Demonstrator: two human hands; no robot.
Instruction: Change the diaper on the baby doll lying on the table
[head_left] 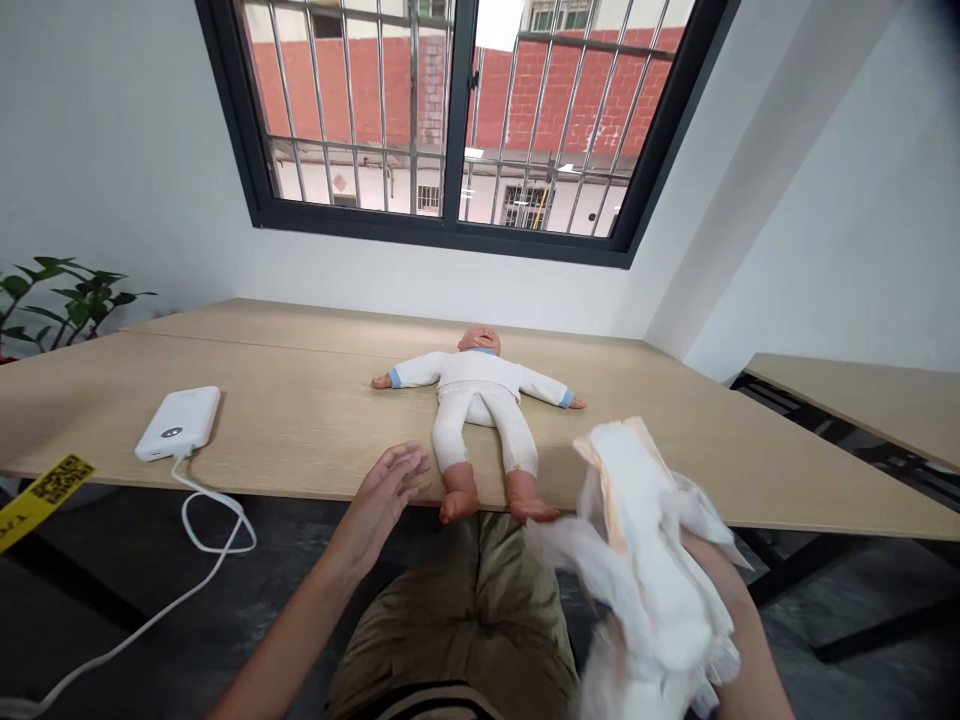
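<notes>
A baby doll (480, 385) in white clothes with blue cuffs lies on its back on the wooden table, arms spread and feet at the front edge. Just left of its legs is my left hand (386, 495), raised near the table edge with its fingers apart and nothing in them. A white diaper (649, 540) with a pale orange edge, partly unfolded, is at the lower right, in front of my right forearm. It hides my right hand, so its fingers cannot be made out.
On the left of the wooden table (300, 430) lies a white power bank (180, 422) with a white cable (202, 585) hanging off the front edge. A plant (71, 300) stands at the far left. Another table (862, 400) is at the right.
</notes>
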